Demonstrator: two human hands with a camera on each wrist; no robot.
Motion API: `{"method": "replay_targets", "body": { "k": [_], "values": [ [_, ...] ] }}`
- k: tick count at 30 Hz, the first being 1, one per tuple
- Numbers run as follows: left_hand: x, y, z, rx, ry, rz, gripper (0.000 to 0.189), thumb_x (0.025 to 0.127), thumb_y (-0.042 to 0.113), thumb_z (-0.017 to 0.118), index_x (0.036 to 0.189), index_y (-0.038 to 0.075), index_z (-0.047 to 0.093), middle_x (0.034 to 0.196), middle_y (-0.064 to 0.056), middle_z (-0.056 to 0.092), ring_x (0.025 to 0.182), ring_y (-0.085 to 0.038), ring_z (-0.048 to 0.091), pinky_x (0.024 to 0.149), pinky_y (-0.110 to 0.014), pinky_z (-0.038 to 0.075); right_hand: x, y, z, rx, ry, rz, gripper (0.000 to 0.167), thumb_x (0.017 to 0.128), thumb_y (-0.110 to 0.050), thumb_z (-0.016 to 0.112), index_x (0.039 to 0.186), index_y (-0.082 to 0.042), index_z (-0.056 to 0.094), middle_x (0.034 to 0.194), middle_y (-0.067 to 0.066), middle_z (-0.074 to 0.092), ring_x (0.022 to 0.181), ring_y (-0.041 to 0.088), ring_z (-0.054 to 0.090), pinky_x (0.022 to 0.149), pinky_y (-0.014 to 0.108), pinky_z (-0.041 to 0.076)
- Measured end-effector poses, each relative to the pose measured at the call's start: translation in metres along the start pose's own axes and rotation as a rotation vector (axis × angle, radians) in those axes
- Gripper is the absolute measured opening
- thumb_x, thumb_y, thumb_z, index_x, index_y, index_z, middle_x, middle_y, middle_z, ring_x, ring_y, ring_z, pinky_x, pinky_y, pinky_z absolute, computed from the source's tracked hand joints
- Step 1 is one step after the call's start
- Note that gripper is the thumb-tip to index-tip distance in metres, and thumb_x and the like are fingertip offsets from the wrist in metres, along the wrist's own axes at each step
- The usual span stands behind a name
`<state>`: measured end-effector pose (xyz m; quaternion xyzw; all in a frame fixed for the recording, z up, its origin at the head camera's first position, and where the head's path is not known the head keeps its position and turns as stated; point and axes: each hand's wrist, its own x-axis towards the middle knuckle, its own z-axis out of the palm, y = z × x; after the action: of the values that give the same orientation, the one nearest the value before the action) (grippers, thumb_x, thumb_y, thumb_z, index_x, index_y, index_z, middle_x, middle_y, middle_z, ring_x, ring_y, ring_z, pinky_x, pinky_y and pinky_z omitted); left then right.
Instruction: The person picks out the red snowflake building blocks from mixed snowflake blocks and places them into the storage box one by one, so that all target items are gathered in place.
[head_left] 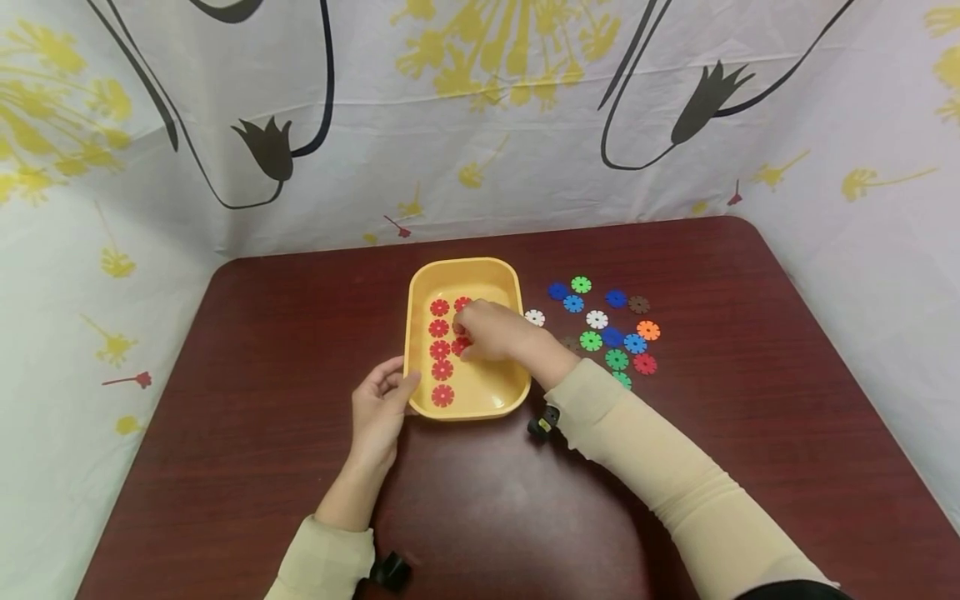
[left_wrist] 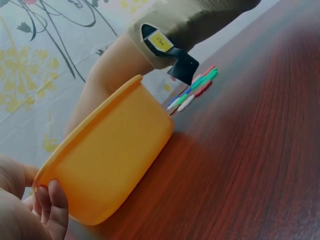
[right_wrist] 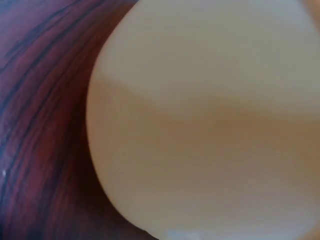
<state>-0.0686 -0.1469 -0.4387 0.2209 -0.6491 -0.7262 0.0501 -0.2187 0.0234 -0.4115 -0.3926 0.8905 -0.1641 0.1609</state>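
Note:
A yellow plastic tray stands on the table in the head view, with red notched snowflake discs in a column on its left side and more beside them. My left hand grips the tray's near left corner, thumb over the rim and fingers outside against the wall. Inside the tray, my right hand bends over the second column, thumb and finger around a red snowflake disc; the fingertips are partly hidden. The right wrist view shows mostly the tray's outer wall, blurred and close.
Several loose snowflake discs in blue, green, white, brown, orange and red, such as the orange disc, lie right of the tray on the dark red wooden table. Behind it hangs a flower-patterned white cloth.

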Motion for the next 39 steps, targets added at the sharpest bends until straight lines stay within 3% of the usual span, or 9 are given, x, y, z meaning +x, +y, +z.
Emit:
{"method": "replay_targets", "body": {
  "k": [8, 16, 22, 29, 39],
  "values": [
    [0.0, 0.0, 0.0, 0.0, 0.004, -0.003, 0.034, 0.095, 0.005, 0.07, 0.128, -0.001, 0.063, 0.089, -0.005, 0.058, 0.066, -0.011, 0.059, 0.054, -0.02, 0.056, -0.013, 0.006, -0.011, 0.108, 0.116, -0.087, 0.035, 0.088, -0.02, 0.082, 0.114, 0.0, 0.07, 0.104, 0.012, 0.068, 0.097, 0.025, 0.062, 0.088, 0.035, 0.053],
    [0.0, 0.001, 0.001, -0.002, 0.004, -0.003, 0.035, 0.095, 0.004, 0.069, 0.129, -0.002, 0.063, 0.091, -0.006, 0.058, 0.067, -0.012, 0.06, 0.054, -0.021, 0.057, -0.032, 0.022, -0.017, 0.19, 0.314, -0.147, 0.032, 0.091, -0.022, 0.078, 0.116, -0.002, 0.07, 0.105, 0.014, 0.067, 0.086, 0.025, 0.058, 0.073, 0.034, 0.05],
    [0.001, 0.0, 0.002, 0.002, 0.006, 0.002, 0.036, 0.095, 0.006, 0.07, 0.129, -0.003, 0.063, 0.092, -0.007, 0.057, 0.068, -0.013, 0.06, 0.055, -0.021, 0.057, -0.046, 0.038, -0.023, 0.261, 0.451, -0.198, 0.028, 0.092, -0.017, 0.077, 0.113, -0.003, 0.068, 0.097, 0.012, 0.064, 0.076, 0.024, 0.056, 0.065, 0.034, 0.049],
    [0.001, 0.0, 0.001, 0.018, 0.01, -0.008, 0.035, 0.095, 0.006, 0.069, 0.129, -0.003, 0.062, 0.092, -0.007, 0.056, 0.071, -0.013, 0.059, 0.055, -0.021, 0.057, -0.062, 0.053, -0.026, 0.268, 0.484, -0.208, 0.025, 0.091, -0.014, 0.077, 0.111, -0.002, 0.068, 0.09, 0.006, 0.063, 0.071, 0.014, 0.057, 0.062, 0.033, 0.052],
    [0.0, 0.0, 0.001, 0.024, 0.011, -0.009, 0.034, 0.096, 0.008, 0.069, 0.128, -0.001, 0.062, 0.091, -0.006, 0.055, 0.073, -0.014, 0.058, 0.055, -0.02, 0.056, -0.084, 0.067, -0.017, 0.282, 0.451, -0.129, 0.023, 0.092, -0.016, 0.077, 0.108, -0.002, 0.068, 0.091, 0.006, 0.062, 0.074, 0.021, 0.056, 0.061, 0.034, 0.05]
  ]
}}
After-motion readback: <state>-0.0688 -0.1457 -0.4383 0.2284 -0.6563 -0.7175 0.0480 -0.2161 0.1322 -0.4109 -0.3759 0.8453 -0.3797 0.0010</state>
